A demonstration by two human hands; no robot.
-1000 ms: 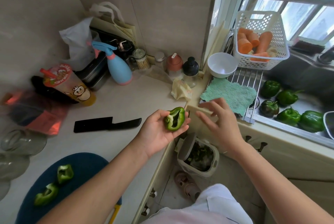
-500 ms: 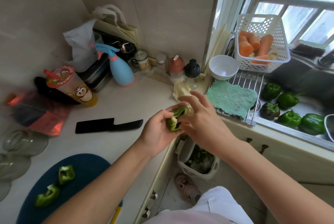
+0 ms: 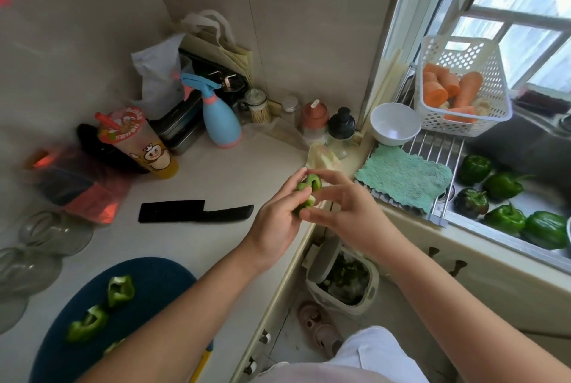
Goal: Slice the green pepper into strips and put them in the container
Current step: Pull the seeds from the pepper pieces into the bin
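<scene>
Pale counter (image 3: 191, 172) runs along the wall. Sink (image 3: 525, 151) on the right holds five whole green peppers (image 3: 505, 219). Blue cutting board (image 3: 148, 283) sits at the near left, with two cut pepper pieces (image 3: 120, 290) lying on it. Open waste bin (image 3: 321, 256) stands on the floor below the counter edge. Black knife (image 3: 191, 211) lies flat on the counter, apart from both hands. Left hand (image 3: 275, 228) is curled around a green pepper piece (image 3: 309, 188), held over the counter edge above the bin. Right hand (image 3: 349, 212) pinches the same piece with thumb and fingertips.
</scene>
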